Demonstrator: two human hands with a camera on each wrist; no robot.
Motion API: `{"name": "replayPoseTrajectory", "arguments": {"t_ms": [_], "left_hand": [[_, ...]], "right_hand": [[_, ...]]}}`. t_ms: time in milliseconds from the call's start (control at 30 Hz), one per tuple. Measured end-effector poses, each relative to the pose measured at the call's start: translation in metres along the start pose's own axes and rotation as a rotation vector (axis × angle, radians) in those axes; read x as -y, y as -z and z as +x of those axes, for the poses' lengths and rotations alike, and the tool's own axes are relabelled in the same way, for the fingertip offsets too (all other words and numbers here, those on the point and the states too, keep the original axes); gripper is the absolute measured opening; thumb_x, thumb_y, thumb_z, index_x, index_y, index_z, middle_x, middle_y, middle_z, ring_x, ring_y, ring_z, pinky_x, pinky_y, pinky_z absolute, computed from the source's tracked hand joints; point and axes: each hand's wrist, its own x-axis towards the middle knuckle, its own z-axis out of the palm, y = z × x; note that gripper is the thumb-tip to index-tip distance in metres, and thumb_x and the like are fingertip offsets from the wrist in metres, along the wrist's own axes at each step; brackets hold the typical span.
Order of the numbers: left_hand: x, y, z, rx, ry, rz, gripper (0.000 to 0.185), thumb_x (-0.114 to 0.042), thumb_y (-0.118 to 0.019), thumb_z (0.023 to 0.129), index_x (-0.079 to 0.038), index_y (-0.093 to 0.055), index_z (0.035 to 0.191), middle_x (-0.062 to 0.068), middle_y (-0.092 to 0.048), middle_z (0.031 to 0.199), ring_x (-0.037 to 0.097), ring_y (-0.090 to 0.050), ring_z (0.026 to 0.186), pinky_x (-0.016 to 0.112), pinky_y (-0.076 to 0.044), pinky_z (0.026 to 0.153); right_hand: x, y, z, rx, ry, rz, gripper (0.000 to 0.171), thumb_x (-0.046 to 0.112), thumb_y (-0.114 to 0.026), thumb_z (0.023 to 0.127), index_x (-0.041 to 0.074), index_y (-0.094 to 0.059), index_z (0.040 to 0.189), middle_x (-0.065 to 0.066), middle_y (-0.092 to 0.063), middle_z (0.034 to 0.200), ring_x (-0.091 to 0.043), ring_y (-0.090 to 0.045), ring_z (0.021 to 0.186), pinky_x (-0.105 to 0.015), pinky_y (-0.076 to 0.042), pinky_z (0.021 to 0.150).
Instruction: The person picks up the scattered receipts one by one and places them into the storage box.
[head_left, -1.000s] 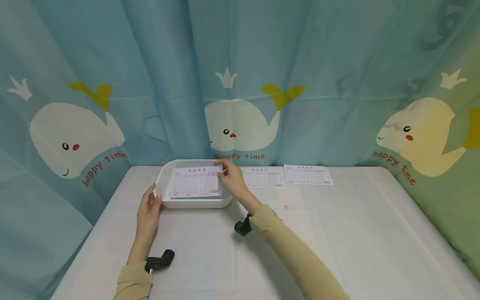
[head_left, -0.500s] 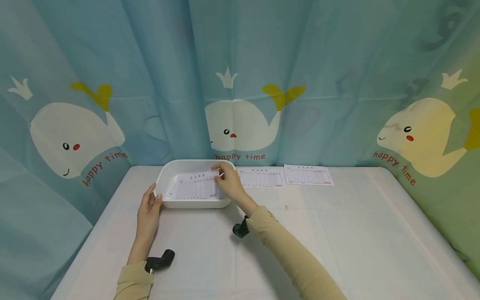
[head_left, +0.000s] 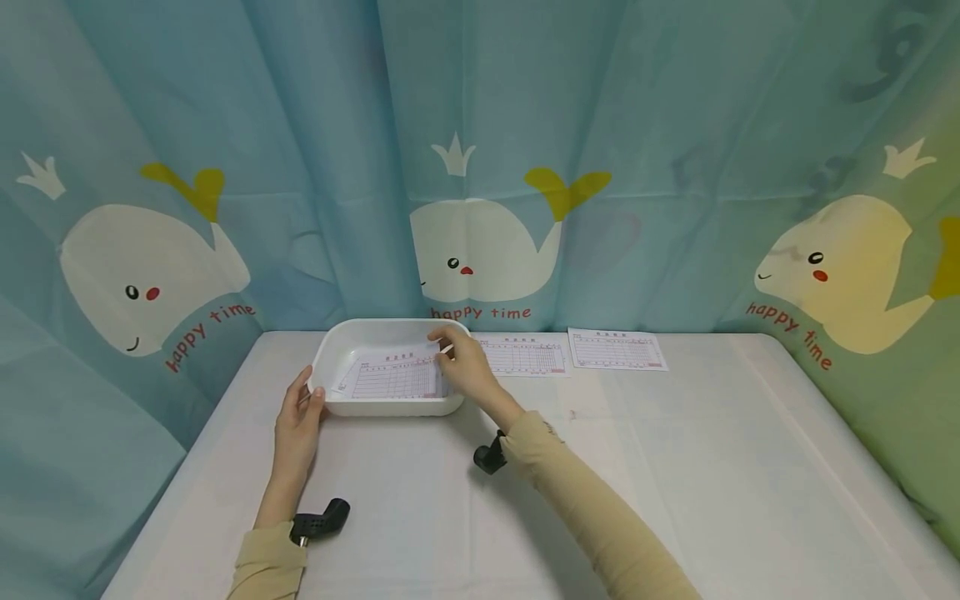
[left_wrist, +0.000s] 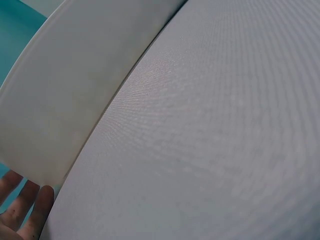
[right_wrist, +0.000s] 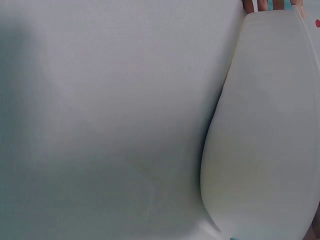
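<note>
Form sheet (head_left: pixel 395 377): lies inside the white tray (head_left: pixel 347 342), printed side up, just under the right grip's fingertips.
Right grip (head_left: pixel 467 365): thumb and fingers are curled on the sheet's right edge, pinching it low against the tray floor.
Left grip (head_left: pixel 297 421): rests against the tray's near left corner with fingers straight, steadying it; the left wrist view shows only fingertips (left_wrist: pixel 21 207) beside the tray wall (left_wrist: pixel 75 95).
Change: a second ago the sheet rode higher, level with the tray rim and overhanging its front; half a second ago it was tilted on the way down; now it sits flat and lower inside the walls.
Meaning: judging by this, the sheet is as good as laid in the tray, with the pinch not yet let go.
Tray: sits on the table (head_left: pixel 675 467) at the far left, directly ahead of both grips; the right wrist view shows its outer wall (right_wrist: pixel 265 130) beside bare tablecloth.
Other sheets: two more forms lie flat on the table to the right of the right grip, one (head_left: pixel 525 357) just beside the tray, one (head_left: pixel 616 349) further right.
Backdrop: a blue whale-print curtain (head_left: pixel 480 167) hangs beyond the grips.
In the way: nothing lies between the right grip and the two loose forms.
</note>
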Motion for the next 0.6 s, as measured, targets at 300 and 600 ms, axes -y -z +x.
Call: {"name": "replayPoseTrajectory", "arguments": {"t_ms": [300, 600], "left_hand": [[0.000, -0.001, -0.001, 0.001, 0.006, -0.002, 0.055, -0.038, -0.041, 0.103, -0.025, -0.023, 0.153, 0.012, -0.035, 0.155, 0.028, -0.043, 0.137, -0.008, -0.036, 0.080], [0.000, -0.001, 0.000, -0.001, 0.012, -0.014, 0.055, -0.040, -0.040, 0.102, -0.026, -0.023, 0.153, 0.009, -0.035, 0.155, 0.027, -0.043, 0.136, -0.007, -0.037, 0.081]], "right_hand": [[-0.007, 0.012, -0.001, -0.016, 0.039, 0.029, 0.029, -0.004, -0.056, 0.090, 0.006, -0.062, 0.117, -0.015, -0.066, 0.108, -0.025, -0.066, 0.090, -0.028, -0.055, 0.075], [-0.015, 0.028, -0.004, -0.049, 0.071, 0.018, 0.024, 0.000, -0.057, 0.091, 0.006, -0.064, 0.113, -0.013, -0.067, 0.107, -0.025, -0.066, 0.090, -0.032, -0.056, 0.078]]}}
